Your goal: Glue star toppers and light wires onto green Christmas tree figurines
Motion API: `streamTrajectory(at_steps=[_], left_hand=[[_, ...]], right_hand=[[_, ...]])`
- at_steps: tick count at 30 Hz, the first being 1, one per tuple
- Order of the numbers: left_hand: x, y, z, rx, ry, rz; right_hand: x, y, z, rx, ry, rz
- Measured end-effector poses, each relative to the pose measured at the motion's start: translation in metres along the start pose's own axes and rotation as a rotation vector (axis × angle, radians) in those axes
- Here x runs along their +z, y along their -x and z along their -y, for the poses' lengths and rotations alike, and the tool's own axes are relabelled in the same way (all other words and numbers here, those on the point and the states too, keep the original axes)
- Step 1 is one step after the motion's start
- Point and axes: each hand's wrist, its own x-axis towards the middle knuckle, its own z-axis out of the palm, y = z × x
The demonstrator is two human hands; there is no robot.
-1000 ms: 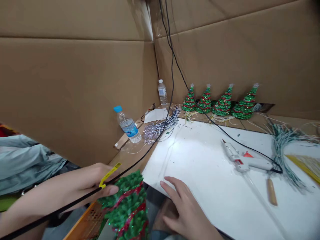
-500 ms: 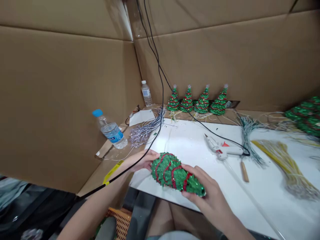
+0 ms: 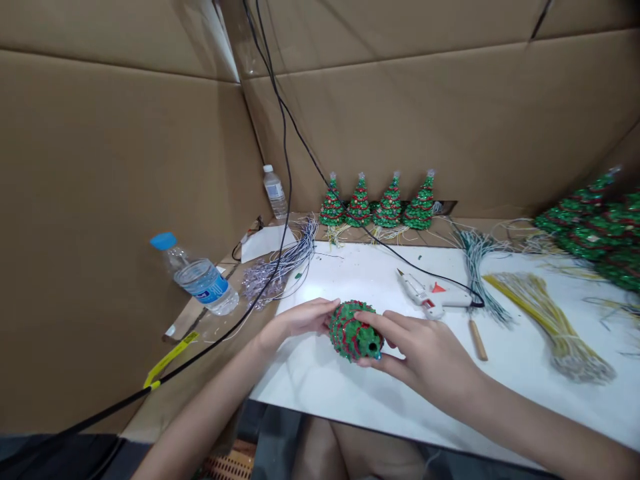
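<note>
Between both hands is a small green tinsel Christmas tree (image 3: 345, 337) with red garland, its tip turned toward me and showing a dark hole. My left hand (image 3: 313, 317) grips it by the base side, the fingertips partly hidden behind it. The thumb and fingers of my right hand (image 3: 405, 337) close round the tip end. To the right on the white board lies a white glue gun (image 3: 435, 299) with a red trigger. A wooden-handled tool (image 3: 478, 341) rests just below it.
Several finished trees (image 3: 390, 203) stand along the back, more trees (image 3: 595, 230) at right. Wire bundles (image 3: 555, 327) lie on the white board (image 3: 310, 383). Water bottles (image 3: 210, 287) stand at left. A black cable (image 3: 285, 167) hangs across the view. Cardboard walls (image 3: 150, 167) enclose the space.
The tree in my hands has turned from lying sideways to pointing its tip toward me. My right hand has shifted its hold. The view has swung slightly right.
</note>
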Motion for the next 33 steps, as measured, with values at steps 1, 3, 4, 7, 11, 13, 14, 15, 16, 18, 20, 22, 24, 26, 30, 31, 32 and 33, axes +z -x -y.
streamTrajectory(at_steps=[1,3,4,7,11,13,14,15,16,18,20,22,24,26,30,31,32,33], left_hand=[[-0.001,-0.001,-0.001,0.001,-0.046,-0.009],[-0.004,-0.004,-0.004,0.009,-0.150,-0.042],[-0.006,-0.005,-0.005,0.017,-0.206,-0.063],[-0.011,-0.006,-0.007,0.048,-0.373,-0.152],[-0.017,0.007,-0.010,0.103,-0.586,-0.351],[-0.017,0.021,-0.009,0.138,-0.685,-0.463],[-0.017,0.029,-0.008,0.156,-0.729,-0.517],[-0.017,0.038,-0.006,0.173,-0.770,-0.584],[-0.017,0.048,-0.004,0.184,-0.810,-0.645],[-0.019,0.066,0.002,0.196,-0.879,-0.755],[-0.024,0.081,0.008,0.188,-0.939,-0.863],[-0.031,0.093,0.013,0.156,-0.988,-0.973],[-0.038,0.100,0.017,0.102,-1.030,-1.063],[-0.043,0.102,0.019,0.057,-1.073,-1.119],[-0.050,0.098,0.023,0.031,-1.161,-1.142],[-0.051,0.097,0.024,0.029,-1.176,-1.135],[-0.053,0.095,0.024,0.026,-1.188,-1.124],[-0.055,0.094,0.025,0.025,-1.196,-1.109]], right_hand=[[-0.001,-0.005,-0.004,0.043,-0.051,0.041],[-0.004,-0.016,-0.014,0.145,-0.168,0.121],[-0.005,-0.022,-0.020,0.195,-0.224,0.154],[-0.006,-0.041,-0.037,0.284,-0.373,0.230],[-0.004,-0.059,-0.056,0.265,-0.523,0.336],[-0.002,-0.063,-0.062,0.250,-0.553,0.374],[-0.001,-0.065,-0.064,0.242,-0.561,0.384],[0.001,-0.066,-0.066,0.234,-0.569,0.388],[0.002,-0.066,-0.069,0.227,-0.575,0.389],[0.005,-0.068,-0.073,0.220,-0.583,0.393],[0.008,-0.069,-0.077,0.220,-0.594,0.396],[0.012,-0.071,-0.080,0.222,-0.614,0.402],[0.014,-0.073,-0.083,0.223,-0.625,0.406],[0.016,-0.075,-0.084,0.221,-0.618,0.408],[0.019,-0.077,-0.085,0.224,-0.590,0.407],[0.020,-0.078,-0.085,0.222,-0.583,0.401],[0.020,-0.078,-0.084,0.218,-0.580,0.392],[0.021,-0.079,-0.084,0.211,-0.580,0.379]])
